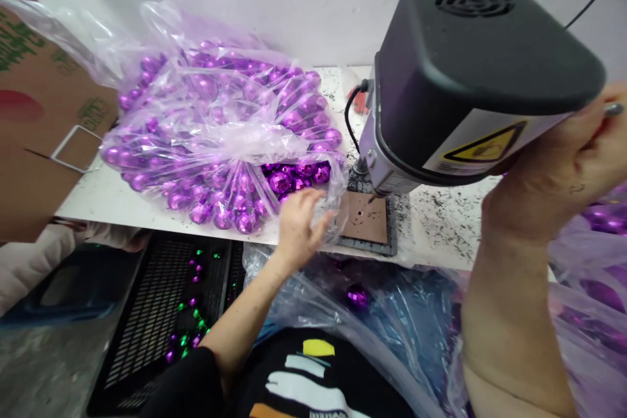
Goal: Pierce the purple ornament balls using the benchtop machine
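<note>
My left hand [304,225] is at the mouth of a clear plastic bag [240,140], its thumb apart from its slightly bent fingers and nothing visible in its grasp. Shiny faceted purple balls [281,181] fill the bag and show bare at its opening. On the right, my right hand [553,160] is raised beside a black-topped bench drill press [484,65]. Its fingers curl round a lever whose metal end [613,108] sticks out; the machine hides part of the hand. Below the drill lies a brown board [365,225] with a small hole, on a dark base plate [390,228].
A cardboard box [53,144] stands at the left. Dark shavings litter the white table [441,222]. Below, a black crate [147,313] holds purple and green beads, and a plastic bag [406,313] lies before me with a purple ball [357,296]. A person's sleeve [34,261] shows at left.
</note>
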`<state>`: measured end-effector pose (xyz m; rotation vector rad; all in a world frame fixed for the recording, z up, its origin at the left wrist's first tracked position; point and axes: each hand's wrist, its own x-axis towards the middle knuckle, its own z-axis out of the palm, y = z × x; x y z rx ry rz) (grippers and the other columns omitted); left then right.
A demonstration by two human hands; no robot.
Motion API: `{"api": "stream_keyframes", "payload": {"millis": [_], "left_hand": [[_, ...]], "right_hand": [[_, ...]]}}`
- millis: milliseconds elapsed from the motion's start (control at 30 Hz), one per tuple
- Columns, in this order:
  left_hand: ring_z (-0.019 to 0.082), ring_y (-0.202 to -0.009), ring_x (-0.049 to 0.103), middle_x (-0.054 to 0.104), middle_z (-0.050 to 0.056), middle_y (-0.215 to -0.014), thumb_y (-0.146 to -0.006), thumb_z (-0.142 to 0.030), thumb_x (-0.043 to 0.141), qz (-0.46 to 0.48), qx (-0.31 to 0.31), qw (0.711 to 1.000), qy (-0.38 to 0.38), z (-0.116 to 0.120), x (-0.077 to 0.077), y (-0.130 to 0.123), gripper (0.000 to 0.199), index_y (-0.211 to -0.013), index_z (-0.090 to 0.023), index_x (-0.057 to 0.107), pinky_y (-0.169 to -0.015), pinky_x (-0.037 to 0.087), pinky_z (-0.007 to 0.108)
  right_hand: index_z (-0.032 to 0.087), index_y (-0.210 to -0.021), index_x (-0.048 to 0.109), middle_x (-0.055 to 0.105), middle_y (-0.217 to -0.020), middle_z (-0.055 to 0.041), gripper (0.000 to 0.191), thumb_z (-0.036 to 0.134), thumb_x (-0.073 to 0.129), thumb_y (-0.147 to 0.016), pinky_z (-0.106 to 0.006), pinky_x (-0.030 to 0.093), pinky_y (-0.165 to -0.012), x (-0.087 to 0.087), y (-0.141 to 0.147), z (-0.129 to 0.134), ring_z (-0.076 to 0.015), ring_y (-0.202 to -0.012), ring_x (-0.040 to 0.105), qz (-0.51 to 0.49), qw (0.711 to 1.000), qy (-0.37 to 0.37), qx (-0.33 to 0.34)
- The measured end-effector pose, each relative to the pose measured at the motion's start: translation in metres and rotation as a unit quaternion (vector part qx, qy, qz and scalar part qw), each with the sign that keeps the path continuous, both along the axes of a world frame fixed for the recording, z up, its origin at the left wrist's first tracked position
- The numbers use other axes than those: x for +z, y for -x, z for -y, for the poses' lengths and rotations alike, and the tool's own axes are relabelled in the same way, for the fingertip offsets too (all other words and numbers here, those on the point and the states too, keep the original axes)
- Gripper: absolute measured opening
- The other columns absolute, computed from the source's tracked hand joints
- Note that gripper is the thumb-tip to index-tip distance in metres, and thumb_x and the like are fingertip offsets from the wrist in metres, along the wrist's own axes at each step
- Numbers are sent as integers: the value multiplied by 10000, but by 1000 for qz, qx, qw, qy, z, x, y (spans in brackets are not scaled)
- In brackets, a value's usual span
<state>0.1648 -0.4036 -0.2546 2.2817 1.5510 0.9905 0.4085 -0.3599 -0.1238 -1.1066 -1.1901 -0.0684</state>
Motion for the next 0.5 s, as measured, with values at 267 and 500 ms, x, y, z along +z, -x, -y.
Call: {"api": "stream_keyframes", "payload": {"millis": [267,500], "left_hand": [[351,-1141,564,635,159,-1177,-831,-430,726,-20,151,987,44,-57,7,50,516,-1252,-159,601,-990,424,494],[134,-766,602,614,53,-1053,-831,-498,712,432,-92,827,348,-7,16,16,584,-1326,-238,546,-620,448,233]], "right_hand": [[111,-737,507,315,-575,65,646,749,442,-809,-203,143,-463,1,-2,-3,22,-475,373,-4,1000,1,-8],[104,-674,411,290,-627,50,547,609,455,-878,-167,212,-560,1,-10,-20,25,-618,392,17,1000,-7,-10]]}}
